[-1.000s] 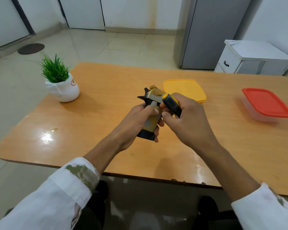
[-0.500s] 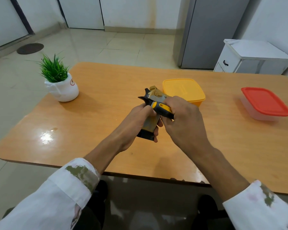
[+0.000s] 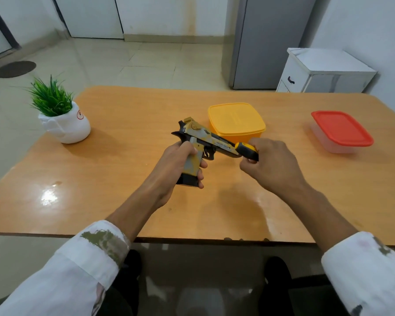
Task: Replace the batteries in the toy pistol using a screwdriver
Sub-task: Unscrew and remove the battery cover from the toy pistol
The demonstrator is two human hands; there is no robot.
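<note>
The fingers [image 3: 202, 166] of the left hand [image 3: 176, 165] are curled round the grip of the toy pistol [image 3: 205, 139]. They hold it above the desk [image 3: 123, 179] at the centre of the frame, with the barrel pointing right. The right hand [image 3: 271, 165] is closed round the yellow-and-black handle of the screwdriver [image 3: 246, 151]; the blade is hidden. Half a second ago this hand was against the pistol's grip, touching the left hand. It has since swung right to the muzzle, and the hands are apart. Behind the muzzle sits a yellow lidded box [image 3: 236, 119], and a red-lidded box [image 3: 341, 128] lies further right.
</note>
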